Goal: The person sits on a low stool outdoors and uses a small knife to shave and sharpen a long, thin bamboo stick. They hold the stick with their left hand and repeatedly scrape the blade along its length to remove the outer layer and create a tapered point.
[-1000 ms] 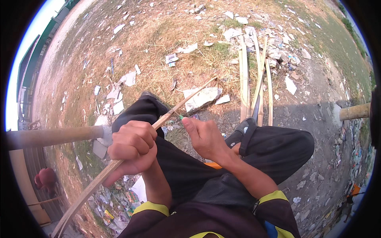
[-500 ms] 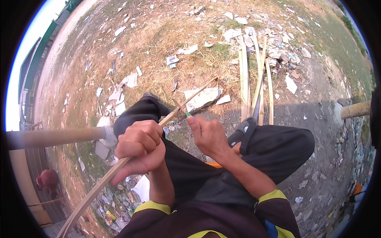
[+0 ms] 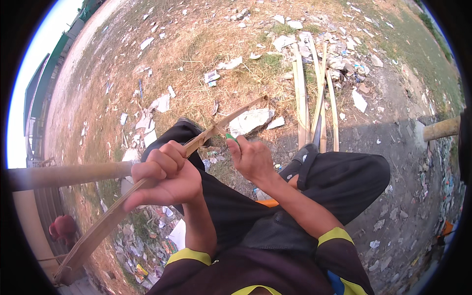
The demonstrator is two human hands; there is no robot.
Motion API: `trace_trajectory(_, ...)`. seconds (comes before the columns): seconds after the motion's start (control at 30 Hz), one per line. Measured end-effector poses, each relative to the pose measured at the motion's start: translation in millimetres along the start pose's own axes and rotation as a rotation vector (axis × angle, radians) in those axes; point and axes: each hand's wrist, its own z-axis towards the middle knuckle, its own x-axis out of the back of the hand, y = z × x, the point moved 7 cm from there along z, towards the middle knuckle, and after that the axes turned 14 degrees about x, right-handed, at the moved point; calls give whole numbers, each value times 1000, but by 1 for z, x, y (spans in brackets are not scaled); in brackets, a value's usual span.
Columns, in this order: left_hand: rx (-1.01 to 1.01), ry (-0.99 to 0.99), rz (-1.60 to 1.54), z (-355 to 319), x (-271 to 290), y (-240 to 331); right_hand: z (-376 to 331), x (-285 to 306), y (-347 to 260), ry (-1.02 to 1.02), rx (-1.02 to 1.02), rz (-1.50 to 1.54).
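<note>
My left hand (image 3: pixel 164 174) is closed round a long bamboo strip (image 3: pixel 96 223). The strip slants from the lower left, past the hand, up to a thin tip above my lap, and its broad side shows. My right hand (image 3: pixel 253 160) grips a small green-handled knife (image 3: pixel 230 137), most of its handle hidden in the fist. Its narrow, brownish blade crosses the strip just beyond my left hand; whether the edge bites into the bamboo cannot be made out.
Several split bamboo strips (image 3: pixel 301 98) lie ahead on the right, by my shoe (image 3: pixel 307 156). A thick bamboo pole (image 3: pixel 73 175) juts in from the left, another pole (image 3: pixel 441 129) from the right. Pale stone slabs (image 3: pixel 251 122) and litter dot the dry grass.
The bamboo strip has turned to show more of its broad side. My left hand has shifted slightly left with it, and my right hand has moved a little left and up.
</note>
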Motion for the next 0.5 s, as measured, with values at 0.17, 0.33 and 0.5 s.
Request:
trace_trajectory(0.17,-8,146,80,-1,4,3,-2,-9,-7,-2,16,47)
trace_trajectory(0.33,-29,257,121,-7,0,2,7,-4,26,26,-108,-103)
trace_trajectory(0.5,-85,289,157,-14,-9,4,-1,-19,25,-56,-56,132)
